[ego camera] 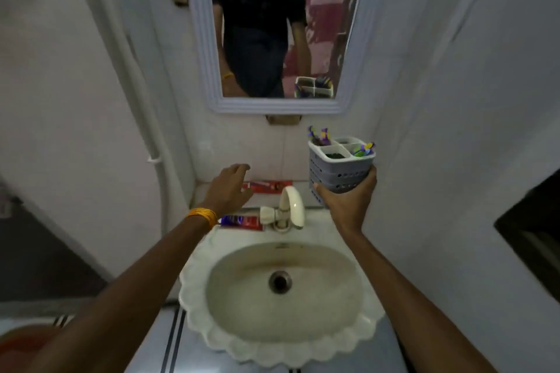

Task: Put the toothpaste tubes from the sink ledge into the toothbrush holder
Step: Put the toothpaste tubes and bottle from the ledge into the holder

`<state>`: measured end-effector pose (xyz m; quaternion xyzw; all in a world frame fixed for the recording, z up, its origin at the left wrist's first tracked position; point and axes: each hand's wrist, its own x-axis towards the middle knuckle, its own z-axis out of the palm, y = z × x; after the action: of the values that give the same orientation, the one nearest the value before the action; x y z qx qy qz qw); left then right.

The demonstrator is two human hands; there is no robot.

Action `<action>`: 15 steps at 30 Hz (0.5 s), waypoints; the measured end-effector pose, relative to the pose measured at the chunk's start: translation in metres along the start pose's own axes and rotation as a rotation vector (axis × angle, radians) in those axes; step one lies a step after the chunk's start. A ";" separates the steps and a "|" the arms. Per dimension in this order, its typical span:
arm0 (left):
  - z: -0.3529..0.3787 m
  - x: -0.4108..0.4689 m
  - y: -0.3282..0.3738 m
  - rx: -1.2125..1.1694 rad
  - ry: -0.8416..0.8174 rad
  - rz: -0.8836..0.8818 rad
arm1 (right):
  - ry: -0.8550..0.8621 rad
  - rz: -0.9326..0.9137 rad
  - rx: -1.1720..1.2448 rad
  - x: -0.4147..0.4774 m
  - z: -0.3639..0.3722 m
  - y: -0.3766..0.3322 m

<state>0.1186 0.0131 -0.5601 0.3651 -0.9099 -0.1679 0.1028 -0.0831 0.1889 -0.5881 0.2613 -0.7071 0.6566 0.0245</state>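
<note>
Scalloped glossy sink (212, 339), perforated plastic holder (339, 174)

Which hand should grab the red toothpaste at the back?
The left hand. It is open and hovers right beside the red toothpaste tube on the ledge, while the right hand is holding the toothbrush holder.
</note>
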 end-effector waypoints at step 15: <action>0.112 0.023 -0.078 0.102 -0.312 -0.043 | -0.002 0.211 -0.050 -0.040 0.042 0.118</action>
<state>0.1167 -0.0304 -0.6918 0.3588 -0.9141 -0.1782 -0.0619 -0.0827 0.1628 -0.7172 0.1852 -0.7470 0.6373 -0.0391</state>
